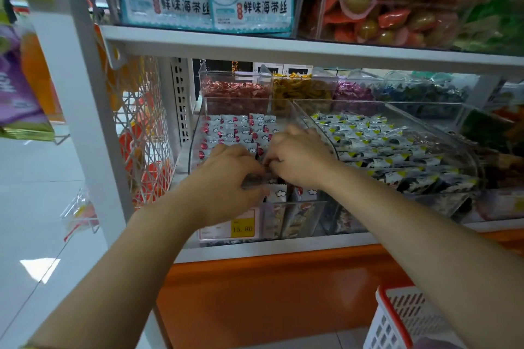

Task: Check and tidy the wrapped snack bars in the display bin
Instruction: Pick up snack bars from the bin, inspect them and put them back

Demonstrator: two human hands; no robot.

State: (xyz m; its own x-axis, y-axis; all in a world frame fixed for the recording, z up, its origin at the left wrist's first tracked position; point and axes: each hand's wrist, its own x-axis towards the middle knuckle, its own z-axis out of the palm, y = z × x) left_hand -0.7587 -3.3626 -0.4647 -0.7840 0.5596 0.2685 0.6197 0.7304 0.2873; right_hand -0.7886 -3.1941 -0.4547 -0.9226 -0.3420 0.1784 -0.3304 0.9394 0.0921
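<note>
Wrapped snack bars (241, 127), white with red dots and cloud print: rows in clear display bin (193, 150), centre of frame, yellow price tag (230, 228) on its front. Left hand (226, 178) clenched round a blurred bar at the bin's front; right hand (297, 156) touching it, fingers curled among bars, hold cannot be told. Neighbouring bin (465, 150) of black-and-white packets at right; white basket (397, 317), lower right.
</note>
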